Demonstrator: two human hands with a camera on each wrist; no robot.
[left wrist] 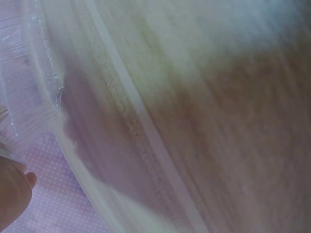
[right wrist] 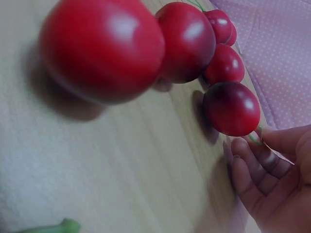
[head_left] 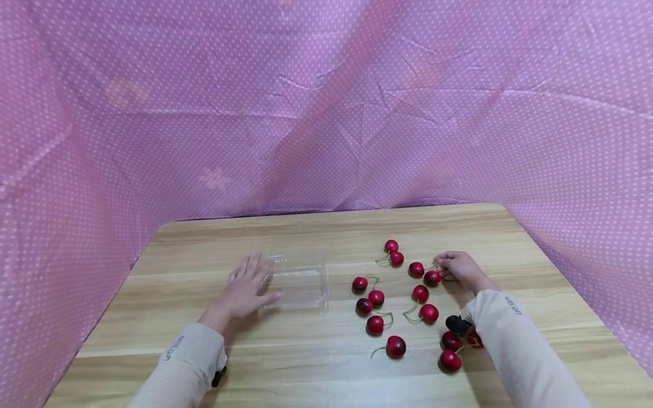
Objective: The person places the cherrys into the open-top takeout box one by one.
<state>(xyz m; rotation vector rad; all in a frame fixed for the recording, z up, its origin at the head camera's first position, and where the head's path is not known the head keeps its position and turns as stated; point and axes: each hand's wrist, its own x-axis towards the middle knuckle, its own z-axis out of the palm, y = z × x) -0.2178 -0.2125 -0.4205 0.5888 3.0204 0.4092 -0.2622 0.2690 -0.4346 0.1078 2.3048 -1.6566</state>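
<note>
My left hand (head_left: 245,292) rests against the left side of a clear plastic box (head_left: 326,283), its fingers straight and spread. Part of the box (left wrist: 53,73) and the tip of a finger or thumb (left wrist: 12,194) show in the left wrist view. On the right, my right hand (head_left: 461,269) pinches the green stem (right wrist: 255,139) of a pair of red cherries between thumb and fingertips. The nearer dark red cherry (right wrist: 231,108) hangs close to the tabletop beside the fingers; whether it touches the wood I cannot tell. Its partner cherry (head_left: 415,269) is just to the left.
Several more cherries (head_left: 376,298) with stems lie between the box and my right arm. A pair of cherries (head_left: 450,360) lies near my right sleeve, with another cherry (head_left: 474,339) partly hidden by it. Pink dotted cloth (head_left: 326,113) hangs behind the wooden table (head_left: 285,362).
</note>
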